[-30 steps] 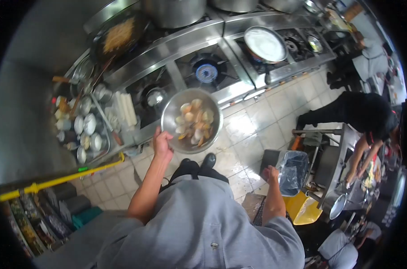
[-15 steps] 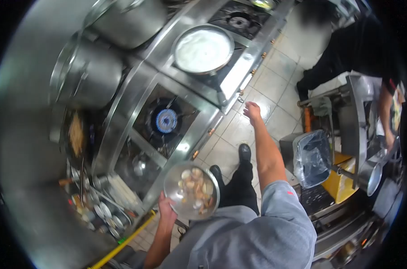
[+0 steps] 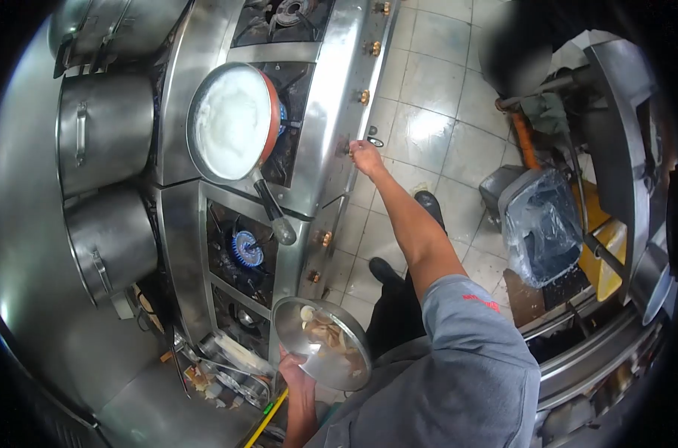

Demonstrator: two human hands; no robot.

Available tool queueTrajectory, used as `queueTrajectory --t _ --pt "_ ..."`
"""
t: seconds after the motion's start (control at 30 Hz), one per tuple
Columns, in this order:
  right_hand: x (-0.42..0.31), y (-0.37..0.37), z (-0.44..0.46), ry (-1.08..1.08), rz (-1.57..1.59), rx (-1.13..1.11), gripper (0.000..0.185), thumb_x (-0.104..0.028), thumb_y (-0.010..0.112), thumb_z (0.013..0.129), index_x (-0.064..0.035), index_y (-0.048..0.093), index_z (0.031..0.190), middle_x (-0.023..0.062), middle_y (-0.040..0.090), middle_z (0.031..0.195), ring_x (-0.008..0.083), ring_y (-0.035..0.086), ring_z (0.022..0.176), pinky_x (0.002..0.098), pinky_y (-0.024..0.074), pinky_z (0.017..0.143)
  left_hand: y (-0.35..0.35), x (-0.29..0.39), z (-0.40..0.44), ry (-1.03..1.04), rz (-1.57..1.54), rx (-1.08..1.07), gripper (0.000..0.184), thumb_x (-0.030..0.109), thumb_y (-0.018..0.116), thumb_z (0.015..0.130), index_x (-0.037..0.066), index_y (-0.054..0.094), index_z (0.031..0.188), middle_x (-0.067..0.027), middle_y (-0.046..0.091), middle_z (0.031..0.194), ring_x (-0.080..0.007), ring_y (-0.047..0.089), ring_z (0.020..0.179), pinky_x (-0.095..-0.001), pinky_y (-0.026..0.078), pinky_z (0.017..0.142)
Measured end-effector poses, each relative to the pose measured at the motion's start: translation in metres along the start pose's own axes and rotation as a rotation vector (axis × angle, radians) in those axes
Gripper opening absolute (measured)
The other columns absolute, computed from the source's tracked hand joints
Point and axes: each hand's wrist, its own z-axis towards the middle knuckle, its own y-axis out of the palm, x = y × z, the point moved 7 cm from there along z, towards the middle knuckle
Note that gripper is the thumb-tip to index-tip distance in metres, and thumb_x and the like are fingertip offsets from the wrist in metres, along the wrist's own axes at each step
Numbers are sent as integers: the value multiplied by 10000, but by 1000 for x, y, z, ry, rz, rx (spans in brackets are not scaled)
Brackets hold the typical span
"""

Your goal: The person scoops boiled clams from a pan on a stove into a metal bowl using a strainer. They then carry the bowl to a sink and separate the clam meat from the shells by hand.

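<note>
My left hand [image 3: 295,369] is wrapped round the rim of a steel bowl [image 3: 337,369], which is tilted and contains pale, sliced pieces of food. My right hand [image 3: 366,157] stretches to the stove's front edge, its fingers closed on a brass burner knob [image 3: 350,150]. Left of that knob, a frying pan [image 3: 230,123] with a red outside and a long dark handle [image 3: 270,203] sits on a burner. White, frothy liquid fills it, and blue flame shows at its right side. A nearer burner [image 3: 247,248] burns blue with nothing on it.
Large steel pots [image 3: 107,134] line the back left. A utensil container [image 3: 238,384] stands at lower left, by the stove. To the right are a lined bin [image 3: 540,224] and a steel counter [image 3: 615,75]. Another person [image 3: 514,52] is partly visible at top right.
My right hand has reached from open air to the knob, and its fingers have closed. The view has turned. Flame now shows beside the frying pan, and the bowl is tilted more.
</note>
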Motion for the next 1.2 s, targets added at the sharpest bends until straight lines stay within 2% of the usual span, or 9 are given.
queueTrajectory --t 0.07,0.13,0.37,0.43,0.67,0.73,0.83,0.93,1.2 --pt "-20 -10 -7 -140 -130 106 478 -354 532 1035 67 599 1251 118 691 928 206 707 794 324 583 663 21 0 -2 -13 -7 -9 675 -6 500 617 43 556 1288 -176 657 1130 -363 667 981 -474 568 882" --pt "-29 -8 -21 103 182 -165 460 -349 527 1036 69 620 1202 140 698 914 216 719 782 332 597 649 27 -3 0 -3 -3 -15 683 -6 496 621 41 551 1301 -177 656 1128 -365 668 980 -472 569 880" --pt "-42 -12 -26 109 183 -206 469 -359 509 1045 89 645 1078 156 706 878 255 734 676 349 601 568 57 -4 -7 26 8 63 703 -24 483 627 43 550 1324 -151 654 1152 -351 663 1022 -465 556 920" --pt "-30 -8 -30 335 314 -251 517 -395 516 1052 108 632 1091 158 702 886 262 740 690 334 604 553 46 -6 -7 21 5 73 706 -27 484 628 50 551 1326 -142 654 1159 -345 660 1037 -466 549 934" --pt "-43 -14 -31 111 252 -191 586 -462 525 1046 112 612 1127 160 710 942 269 750 719 353 615 568 68 -3 -7 -2 -10 77 698 -17 498 622 72 569 1310 -129 653 1167 -335 656 1054 -468 540 956" --pt "-33 -14 -41 462 347 -284 582 -461 530 1043 108 615 1132 182 710 962 270 751 716 349 614 562 59 -4 -4 12 -9 67 699 -13 500 618 72 567 1309 -132 652 1167 -339 655 1057 -473 539 956" --pt "-30 -6 -23 122 281 -190 583 -466 538 1037 102 618 1146 210 706 953 276 753 704 346 614 555 55 -2 -4 22 4 71 701 -4 502 612 72 565 1306 -138 650 1172 -346 654 1059 -480 539 955" --pt "-22 -5 -28 347 363 -259 575 -460 541 1037 100 622 1139 223 704 942 274 754 713 345 614 553 48 0 -3 24 8 81 703 1 504 610 73 565 1306 -141 649 1177 -349 656 1056 -482 541 952" --pt "-28 -5 -25 197 355 -199 545 -407 533 1042 123 596 1152 219 696 958 282 755 752 353 614 558 55 5 -6 24 7 77 709 4 505 610 73 563 1313 -140 654 1172 -344 664 1039 -471 552 939"
